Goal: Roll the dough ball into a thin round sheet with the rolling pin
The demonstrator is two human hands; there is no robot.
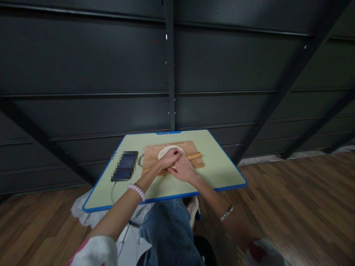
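Note:
On a wooden cutting board [154,150] lies a flat round of pale dough [164,150], partly covered by my hands. A wooden rolling pin [195,156] crosses the board over the near part of the dough, its right end sticking out past my right hand. My left hand [168,158] is closed over the middle of the pin, fingers curled and bent towards the right. Close against it, my right hand [183,169] also rests over the pin, its fingers meeting those of the left. The hands hide the pin's middle and exactly how the fingertips grip.
The board stands on a small pale green table [222,173] with a blue rim. Left of the board lies a blurred dark phone-like device [126,166] with a cable [112,193]. A dark panelled wall [111,66] rises behind the table. My knees in jeans [169,229] are below.

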